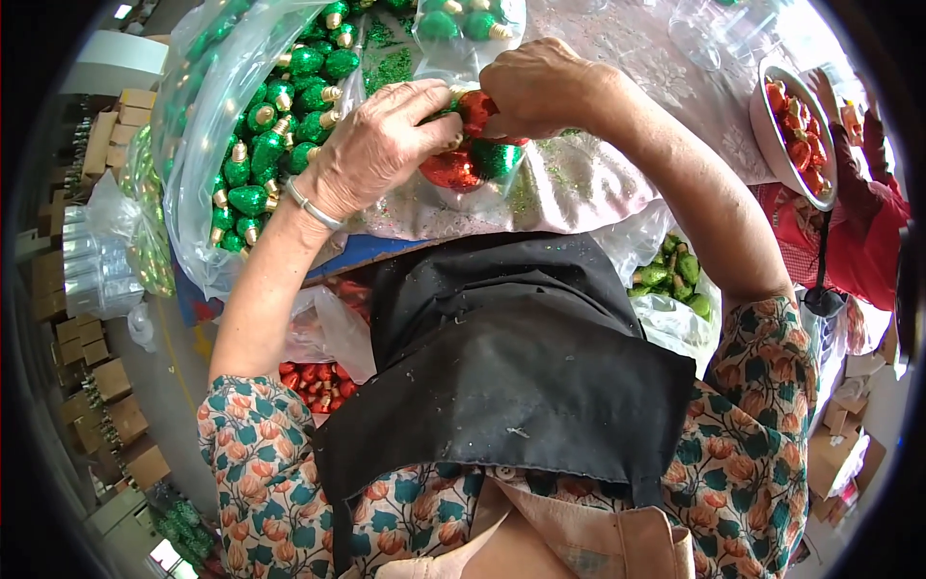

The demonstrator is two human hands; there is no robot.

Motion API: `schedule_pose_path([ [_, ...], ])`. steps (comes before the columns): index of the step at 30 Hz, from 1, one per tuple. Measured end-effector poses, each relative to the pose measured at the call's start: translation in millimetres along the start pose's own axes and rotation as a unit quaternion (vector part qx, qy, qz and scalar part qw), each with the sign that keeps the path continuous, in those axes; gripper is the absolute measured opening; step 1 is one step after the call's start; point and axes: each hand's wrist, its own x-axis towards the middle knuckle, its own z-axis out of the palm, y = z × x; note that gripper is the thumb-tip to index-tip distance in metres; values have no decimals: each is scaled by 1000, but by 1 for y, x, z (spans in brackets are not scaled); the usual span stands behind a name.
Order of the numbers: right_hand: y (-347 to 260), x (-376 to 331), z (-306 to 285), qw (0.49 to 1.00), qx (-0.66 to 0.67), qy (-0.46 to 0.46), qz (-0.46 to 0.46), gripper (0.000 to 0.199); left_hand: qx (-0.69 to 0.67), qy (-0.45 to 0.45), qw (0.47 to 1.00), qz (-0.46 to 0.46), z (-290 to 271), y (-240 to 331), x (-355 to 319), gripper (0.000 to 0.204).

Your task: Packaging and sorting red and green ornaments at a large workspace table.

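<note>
My left hand (386,140) is closed, with thumb and fingers around a green glittery bulb ornament whose gold cap shows at the fingertips. My right hand (542,89) is curled shut against an upright red glittery ornament (476,109); whatever its fingers grip is hidden. Below both hands, a clear plastic container (473,200) stands at the table's near edge. In it lie another red ornament (451,171) and a green one (497,158). Left of my left hand, a large clear bag (193,154) spills green bulb ornaments (260,150) with gold caps.
Glitter dusts the pale tablecloth (588,179). A clear pack of green ornaments (468,27) lies at the far side. Bags of red ornaments (318,384) and green ornaments (672,273) sit below the edge. At right, a person in red (873,241) is beside a white basin (762,121) of red ornaments.
</note>
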Motion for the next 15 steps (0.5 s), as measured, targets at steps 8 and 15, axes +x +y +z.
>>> schedule_pose_path([
  [8, 2, 5, -3, 998, -44, -35, -29, 37, -91, -75, 993, -24, 11, 5, -23, 37],
  [15, -8, 2, -6, 993, -87, -71, -31, 30, -30, -38, 995, -88, 19, 3, -27, 73],
])
